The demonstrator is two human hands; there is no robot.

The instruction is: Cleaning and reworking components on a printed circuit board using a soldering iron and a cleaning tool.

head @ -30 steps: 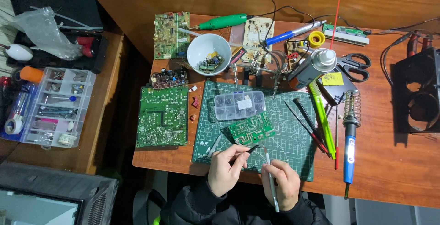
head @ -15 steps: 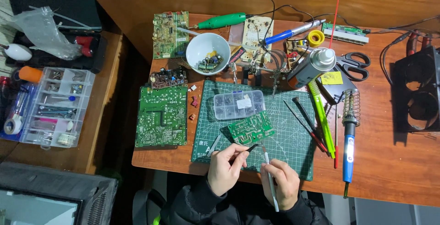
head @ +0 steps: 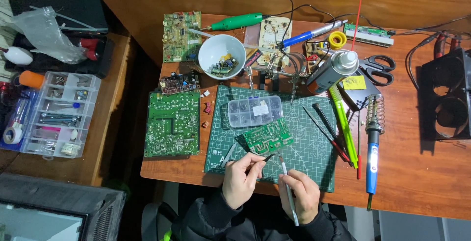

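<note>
A small green circuit board lies on the green cutting mat. My left hand pinches dark tweezers whose tips reach the board's near edge. My right hand grips a thin silver-handled tool like a pen, its tip pointing up at the same edge of the board. Both hands sit at the mat's front edge, close together.
A clear parts box lies behind the small board. A large green board rests left of the mat, a white bowl of components behind it. A blue soldering iron, pens, scissors and a spray can lie right.
Both hands have stayed at the board's near edge; the tool tips have shifted only slightly.
</note>
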